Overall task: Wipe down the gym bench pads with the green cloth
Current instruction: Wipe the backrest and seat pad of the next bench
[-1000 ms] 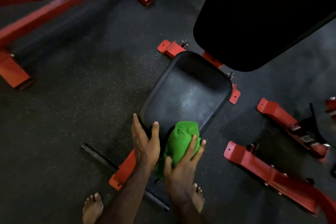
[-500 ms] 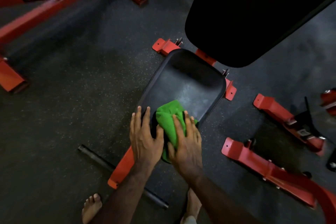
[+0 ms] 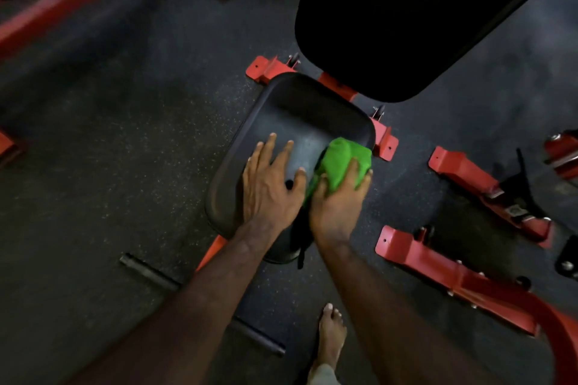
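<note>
I'm seeing the right hand (image 3: 339, 201) gripping the green cloth (image 3: 341, 162), fingers curled over it, at the seat pad (image 3: 300, 125) right edge. Left hand (image 3: 270, 184) lying flat w/ fingers spread (palm on pad).

Single head view, steep downward look, close over seat pad (image 3: 300, 122).

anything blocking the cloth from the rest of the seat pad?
Only the left hand, resting flat on the seat pad beside the green cloth that the right hand presses near the pad's right edge. The pad's far part is bare.
</note>
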`<state>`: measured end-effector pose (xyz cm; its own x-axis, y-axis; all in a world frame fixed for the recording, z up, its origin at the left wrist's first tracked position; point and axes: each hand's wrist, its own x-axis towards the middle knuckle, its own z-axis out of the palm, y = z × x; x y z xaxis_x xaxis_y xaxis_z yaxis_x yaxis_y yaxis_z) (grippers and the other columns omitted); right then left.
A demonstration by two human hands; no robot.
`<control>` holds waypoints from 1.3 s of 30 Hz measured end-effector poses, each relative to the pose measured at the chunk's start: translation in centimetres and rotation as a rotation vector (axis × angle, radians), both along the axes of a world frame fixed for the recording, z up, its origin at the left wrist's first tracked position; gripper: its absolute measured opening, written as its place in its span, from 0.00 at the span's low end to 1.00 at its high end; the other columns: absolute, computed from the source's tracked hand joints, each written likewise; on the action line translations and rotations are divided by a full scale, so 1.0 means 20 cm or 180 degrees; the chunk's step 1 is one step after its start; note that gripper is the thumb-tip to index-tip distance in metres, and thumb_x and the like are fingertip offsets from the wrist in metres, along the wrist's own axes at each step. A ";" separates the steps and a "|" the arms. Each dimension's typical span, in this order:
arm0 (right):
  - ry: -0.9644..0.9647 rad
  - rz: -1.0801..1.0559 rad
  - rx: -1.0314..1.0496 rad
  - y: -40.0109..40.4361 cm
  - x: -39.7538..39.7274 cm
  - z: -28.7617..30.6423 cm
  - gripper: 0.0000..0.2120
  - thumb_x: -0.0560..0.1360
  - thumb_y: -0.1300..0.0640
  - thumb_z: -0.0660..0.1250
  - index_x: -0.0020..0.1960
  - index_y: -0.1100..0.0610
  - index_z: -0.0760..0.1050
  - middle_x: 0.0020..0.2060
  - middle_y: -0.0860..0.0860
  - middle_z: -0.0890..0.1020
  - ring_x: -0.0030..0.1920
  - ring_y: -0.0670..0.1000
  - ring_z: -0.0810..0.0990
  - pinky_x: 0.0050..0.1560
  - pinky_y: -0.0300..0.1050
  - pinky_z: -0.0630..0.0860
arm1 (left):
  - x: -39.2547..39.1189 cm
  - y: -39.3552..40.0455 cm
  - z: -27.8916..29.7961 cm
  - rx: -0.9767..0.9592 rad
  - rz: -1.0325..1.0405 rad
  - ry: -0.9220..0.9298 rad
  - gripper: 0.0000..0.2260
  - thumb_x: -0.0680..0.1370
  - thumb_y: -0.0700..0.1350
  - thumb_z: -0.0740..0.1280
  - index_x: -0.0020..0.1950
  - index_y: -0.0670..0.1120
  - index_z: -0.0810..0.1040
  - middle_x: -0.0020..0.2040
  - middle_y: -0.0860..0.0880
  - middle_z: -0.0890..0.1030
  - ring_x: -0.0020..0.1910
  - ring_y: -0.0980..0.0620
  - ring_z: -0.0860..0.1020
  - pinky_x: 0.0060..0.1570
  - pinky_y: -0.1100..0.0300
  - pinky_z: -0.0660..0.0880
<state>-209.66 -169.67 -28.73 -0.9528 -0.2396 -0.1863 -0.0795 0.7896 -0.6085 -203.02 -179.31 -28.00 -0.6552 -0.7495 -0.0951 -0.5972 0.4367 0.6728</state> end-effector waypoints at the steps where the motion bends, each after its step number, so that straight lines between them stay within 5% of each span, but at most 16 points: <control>1: 0.0169 0.0370 0.0144 -0.03 0.02 0.00 0.34 0.83 0.47 0.65 0.84 0.51 0.55 0.83 0.62 0.49 0.82 0.64 0.53 0.80 0.62 0.58 | -0.04 -0.01 0.00 0.0060 -0.0046 0.0002 0.29 0.78 0.57 0.60 0.79 0.52 0.70 0.83 0.47 0.62 0.82 0.44 0.58 0.79 0.46 0.55; 5: 0.0611 0.1964 0.0619 0.04 -0.06 0.01 0.40 0.80 0.47 0.69 0.84 0.45 0.50 0.84 0.55 0.49 0.84 0.59 0.49 0.82 0.59 0.52 | -0.04 -0.04 -0.04 0.0010 0.0020 -0.0101 0.30 0.78 0.58 0.54 0.81 0.52 0.67 0.83 0.47 0.61 0.82 0.47 0.58 0.79 0.48 0.54; 10: 0.0013 0.0208 0.0374 -0.11 -0.32 0.02 0.37 0.80 0.52 0.67 0.84 0.52 0.53 0.82 0.63 0.52 0.81 0.65 0.52 0.81 0.61 0.54 | 0.03 0.00 -0.15 -0.0602 -0.0351 -0.0384 0.28 0.85 0.59 0.53 0.83 0.50 0.61 0.84 0.48 0.56 0.84 0.51 0.51 0.81 0.50 0.50; 12: 0.0438 0.1024 0.0765 -0.11 -0.30 0.01 0.40 0.79 0.49 0.67 0.84 0.50 0.49 0.82 0.63 0.51 0.82 0.65 0.51 0.82 0.61 0.51 | 0.02 0.00 -0.15 -0.0597 -0.0308 -0.0476 0.28 0.85 0.60 0.53 0.84 0.50 0.60 0.85 0.49 0.55 0.84 0.53 0.49 0.81 0.53 0.46; 15: 0.0810 0.2383 0.0825 0.01 -0.49 0.00 0.44 0.75 0.49 0.70 0.84 0.47 0.51 0.81 0.61 0.58 0.81 0.64 0.56 0.79 0.65 0.61 | 0.03 0.00 -0.15 -0.0567 -0.0318 -0.0440 0.29 0.84 0.60 0.53 0.83 0.50 0.60 0.85 0.50 0.55 0.84 0.54 0.48 0.81 0.53 0.46; 19: 0.0454 0.0979 0.0845 -0.16 -0.62 0.00 0.39 0.75 0.50 0.67 0.83 0.52 0.57 0.79 0.65 0.60 0.76 0.69 0.62 0.76 0.66 0.63 | 0.03 0.00 -0.16 -0.0541 -0.0302 -0.0536 0.29 0.84 0.60 0.54 0.84 0.51 0.59 0.85 0.51 0.54 0.84 0.54 0.48 0.81 0.52 0.47; 24: 0.0826 0.2707 0.0886 -0.35 -0.61 0.01 0.41 0.71 0.47 0.62 0.83 0.46 0.57 0.81 0.61 0.59 0.79 0.66 0.60 0.78 0.65 0.60 | 0.03 0.00 -0.16 -0.0554 -0.0316 -0.0546 0.29 0.84 0.60 0.54 0.84 0.51 0.58 0.85 0.52 0.53 0.84 0.54 0.48 0.81 0.54 0.45; 28: 0.0764 0.2165 0.1006 -0.54 -0.65 0.00 0.40 0.69 0.46 0.59 0.81 0.48 0.62 0.77 0.62 0.65 0.73 0.67 0.68 0.73 0.64 0.66 | 0.03 0.01 -0.17 -0.0532 -0.0296 -0.0584 0.29 0.84 0.60 0.54 0.84 0.52 0.58 0.85 0.52 0.52 0.84 0.55 0.47 0.81 0.53 0.46; 32: 0.0774 0.3852 0.0727 -0.65 -0.63 -0.01 0.39 0.70 0.48 0.65 0.81 0.47 0.63 0.79 0.62 0.64 0.77 0.66 0.65 0.74 0.63 0.66 | 0.03 0.01 -0.18 -0.0564 -0.0328 -0.0575 0.29 0.84 0.59 0.56 0.83 0.50 0.62 0.85 0.52 0.53 0.84 0.54 0.47 0.82 0.52 0.47; 37: 0.0573 0.2893 0.0637 -0.63 -0.49 0.04 0.39 0.72 0.52 0.68 0.82 0.45 0.62 0.81 0.59 0.62 0.80 0.62 0.61 0.79 0.61 0.58 | 0.02 0.00 -0.18 -0.0574 -0.0363 -0.0513 0.27 0.85 0.59 0.53 0.83 0.51 0.59 0.85 0.51 0.53 0.84 0.55 0.45 0.82 0.53 0.45; 39: 0.0349 0.2932 0.0513 -0.59 -0.40 0.05 0.38 0.71 0.46 0.60 0.81 0.45 0.63 0.81 0.59 0.63 0.80 0.61 0.60 0.80 0.60 0.58 | 0.02 0.00 -0.17 -0.0504 -0.0318 -0.0342 0.26 0.85 0.55 0.54 0.82 0.50 0.61 0.84 0.51 0.56 0.84 0.55 0.47 0.82 0.54 0.46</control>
<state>-217.72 -181.46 -27.75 -0.4151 -0.8868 -0.2034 -0.7650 0.4612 -0.4495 -202.59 -179.25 -31.47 -0.7195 -0.6924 -0.0546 -0.6102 0.5927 0.5258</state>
